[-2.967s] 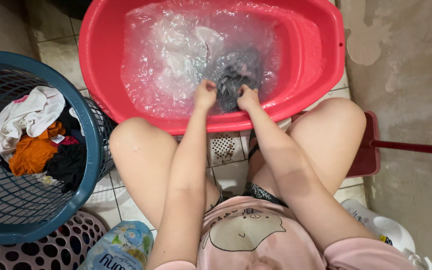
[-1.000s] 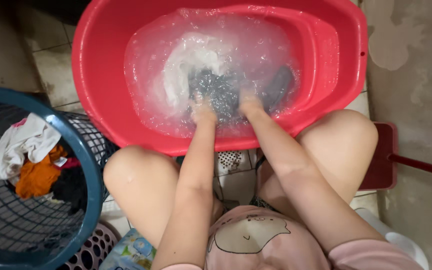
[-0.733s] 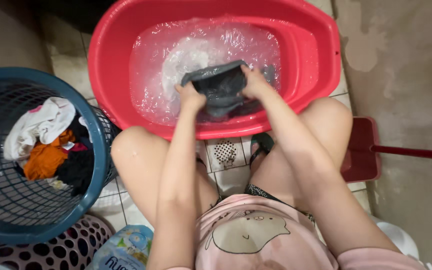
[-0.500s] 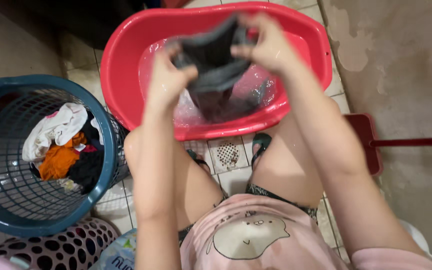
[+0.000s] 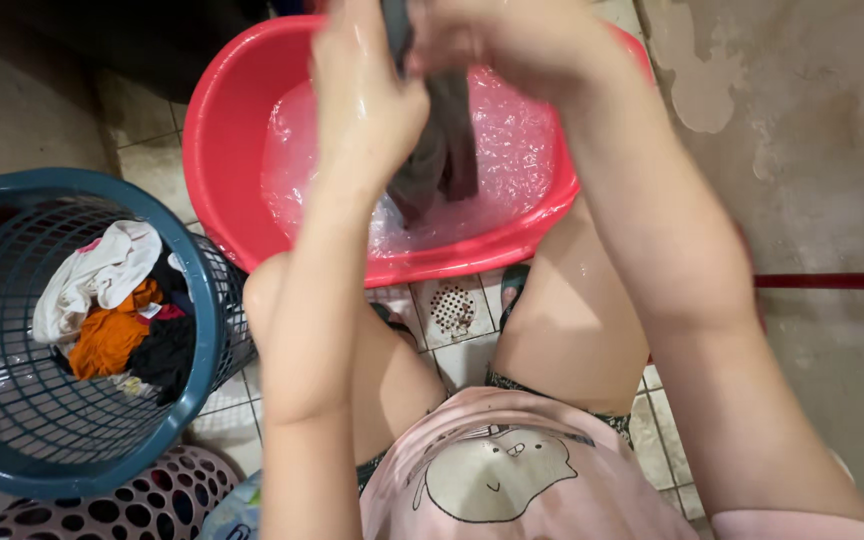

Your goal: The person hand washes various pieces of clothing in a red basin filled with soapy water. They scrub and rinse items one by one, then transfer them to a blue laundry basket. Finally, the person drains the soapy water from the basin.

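Both fists clenched on a wet grey garment (image 5: 442,150), my left hand (image 5: 367,95) and right hand (image 5: 512,40) raised, cloth hanging over the soapy red tub (image 5: 222,150), blue laundry basket (image 5: 202,290) beside my left knee.

Both forearms are bare and wet, water glistening along them up to the left hand (image 5: 367,100) and the right hand (image 5: 512,40), with no rings, watch or bands showing. Below the hands, nearer the body, she wears a pale pink T-shirt (image 5: 512,480) with short sleeves; its front carries a cartoon drawing, a rounded cream-coloured creature outlined in dark line with small dot eyes. A strip of dark patterned shorts (image 5: 517,382) shows at the shirt's hem. The knees are bare, and a dark sandal (image 5: 510,283) is on one foot.
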